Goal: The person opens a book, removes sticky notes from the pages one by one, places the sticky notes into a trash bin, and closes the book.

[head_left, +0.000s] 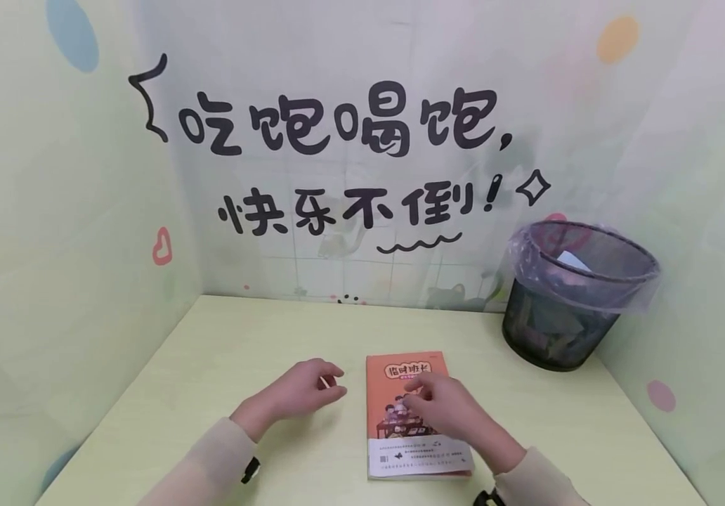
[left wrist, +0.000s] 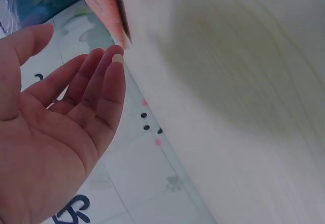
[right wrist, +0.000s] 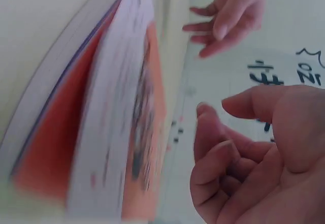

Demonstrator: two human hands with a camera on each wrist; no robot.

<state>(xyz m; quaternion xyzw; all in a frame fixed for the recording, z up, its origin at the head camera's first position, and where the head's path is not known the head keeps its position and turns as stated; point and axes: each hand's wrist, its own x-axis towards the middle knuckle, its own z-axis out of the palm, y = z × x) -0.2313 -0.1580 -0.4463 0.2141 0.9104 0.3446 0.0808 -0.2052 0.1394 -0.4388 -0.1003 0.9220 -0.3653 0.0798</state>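
An orange paperback book [head_left: 383, 386] with a white band [head_left: 416, 460] across its lower cover lies flat on the pale table. My right hand [head_left: 454, 407] hovers over the right part of the cover, hiding some of its picture; its fingers are loosely bent with nothing between them. From the right wrist view, the cover and band of the book [right wrist: 152, 127] stand slightly lifted at one edge, apart from that hand. Left of the book is my left hand [head_left: 302, 388], held above the table. In the left wrist view its palm is bare and its fingers are gently bent.
A black mesh bin [head_left: 558, 323] with a purple plastic liner and scraps inside stands at the table's back right. Printed cloth walls [head_left: 350, 274] with black lettering enclose the table [head_left: 261, 327] at the back and both sides.
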